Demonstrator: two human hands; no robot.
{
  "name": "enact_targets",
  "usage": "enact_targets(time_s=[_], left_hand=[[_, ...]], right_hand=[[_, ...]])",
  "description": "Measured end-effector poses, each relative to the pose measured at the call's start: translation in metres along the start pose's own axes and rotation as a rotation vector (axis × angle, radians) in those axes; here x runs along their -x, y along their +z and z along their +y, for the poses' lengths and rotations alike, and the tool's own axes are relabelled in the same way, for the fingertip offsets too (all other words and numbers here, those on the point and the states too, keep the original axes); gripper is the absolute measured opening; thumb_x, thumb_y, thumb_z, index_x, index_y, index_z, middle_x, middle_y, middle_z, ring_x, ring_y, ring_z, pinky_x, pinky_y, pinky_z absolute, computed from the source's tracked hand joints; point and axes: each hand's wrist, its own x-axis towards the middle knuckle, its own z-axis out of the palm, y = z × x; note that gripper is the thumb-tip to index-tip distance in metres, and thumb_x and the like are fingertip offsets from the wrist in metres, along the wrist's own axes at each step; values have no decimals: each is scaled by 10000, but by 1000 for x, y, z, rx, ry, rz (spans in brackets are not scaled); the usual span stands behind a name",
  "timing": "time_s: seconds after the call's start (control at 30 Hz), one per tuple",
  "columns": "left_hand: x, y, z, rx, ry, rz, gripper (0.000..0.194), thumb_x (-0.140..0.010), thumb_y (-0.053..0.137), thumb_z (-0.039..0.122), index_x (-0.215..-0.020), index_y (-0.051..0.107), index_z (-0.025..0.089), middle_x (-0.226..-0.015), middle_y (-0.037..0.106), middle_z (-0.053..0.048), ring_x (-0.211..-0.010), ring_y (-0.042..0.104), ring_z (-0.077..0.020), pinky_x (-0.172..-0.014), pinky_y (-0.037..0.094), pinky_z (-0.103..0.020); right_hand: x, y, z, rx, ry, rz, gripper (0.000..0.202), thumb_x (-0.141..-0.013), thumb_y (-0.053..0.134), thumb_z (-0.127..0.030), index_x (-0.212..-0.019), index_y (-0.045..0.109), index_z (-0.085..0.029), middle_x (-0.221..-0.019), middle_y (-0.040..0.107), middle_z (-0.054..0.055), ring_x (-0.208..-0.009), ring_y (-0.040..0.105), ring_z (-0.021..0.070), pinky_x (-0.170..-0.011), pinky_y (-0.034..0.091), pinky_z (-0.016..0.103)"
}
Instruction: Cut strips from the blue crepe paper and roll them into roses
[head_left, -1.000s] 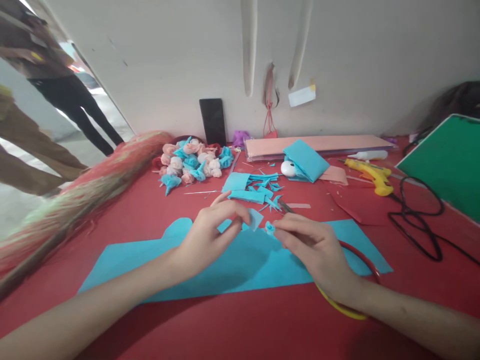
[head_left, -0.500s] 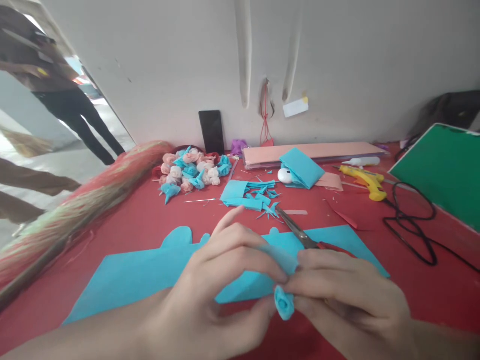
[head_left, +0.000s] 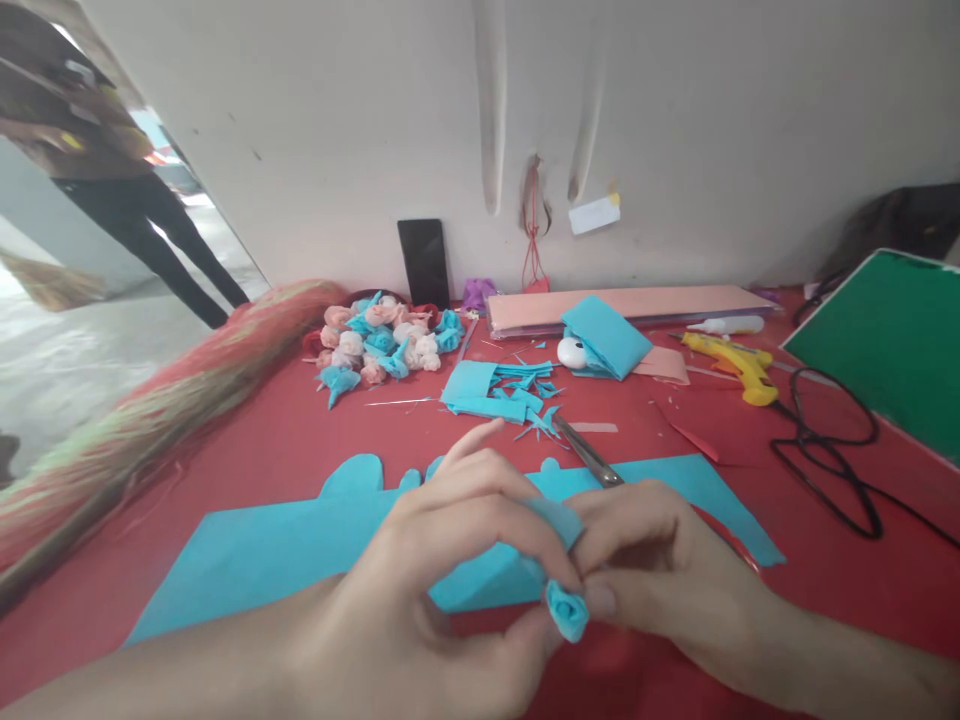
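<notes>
Small sky-blue paper rosette [head_left: 568, 612] sits nearer than one second ago, bare left hand [head_left: 450, 565] pinching it; bare right hand [head_left: 679, 565] has thumb against or just beside its right edge, grip unclear; long axis hidden.

This red table [head_left: 255, 440] has a blue sheet [head_left: 285, 550] spread across the near part, scissors [head_left: 590, 456] lapping its far edge. Beyond sit blue scraps [head_left: 472, 382], a heap of flowers [head_left: 381, 340], a pink pack [head_left: 667, 300]; over on the right, a glue gun [head_left: 739, 362] and a bottle [head_left: 731, 325].
</notes>
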Motion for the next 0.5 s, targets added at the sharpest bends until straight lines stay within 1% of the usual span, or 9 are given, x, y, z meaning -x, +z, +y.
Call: enact_targets(time_s=[0.1,0.13,0.23,0.3,0.37,0.43,0.5], left_hand=[[2,-1,-1,8,9,-31,229,-673,661,37,-776,569,220,-753,613,64,-678,582,-77,-952,440,-299],[3,-1,-1,-1,17,-38,238,-672,666,36,-782,569,223,-766,616,62,-685,585,-79,-983,425,-317],[4,-1,-2,-44,56,-38,218,-693,666,64,-789,558,227,-767,616,63,-672,585,-83,-1103,312,-407],[5,0,-4,-72,80,-18,198,-711,660,90,-792,547,231,-750,606,64,-655,581,-87,-1130,263,-442],[5,1,-6,-92,104,8,188,-722,654,111,-801,541,239,-738,596,62,-650,580,-94,-1127,271,-442],[5,1,-8,-107,119,32,183,-731,642,119,-811,533,242,-740,591,59,-645,578,-97,-1133,267,-439],[6,2,-10,-117,123,43,176,-740,631,128,-818,526,246,-750,591,54,-642,576,-102,-1137,262,-445]], right_hand=[[-1,-2,2,-97,80,-62,76,-733,746,-380,-726,780,-313,-633,634,-11,-585,551,97,-558,459,205],[-1,-2,2,-111,92,-76,71,-730,747,-380,-727,780,-316,-628,631,-14,-583,551,97,-563,462,207],[0,-1,1,-36,54,-64,59,-765,723,-307,-760,781,-316,-637,637,-14,-600,554,99,-581,468,201],[1,2,-1,99,-33,-4,110,-770,709,-213,-759,780,-297,-621,636,-21,-579,550,90,-561,468,176],[2,4,-3,268,-158,74,132,-739,715,-141,-720,771,-259,-569,622,-27,-514,539,78,-495,460,146],[5,7,-6,452,-297,137,124,-718,713,-108,-681,750,-220,-510,600,-26,-442,524,75,-429,452,136],[8,8,-8,607,-414,158,104,-744,693,-121,-709,734,-209,-516,615,-10,-429,546,92,-414,469,156]])
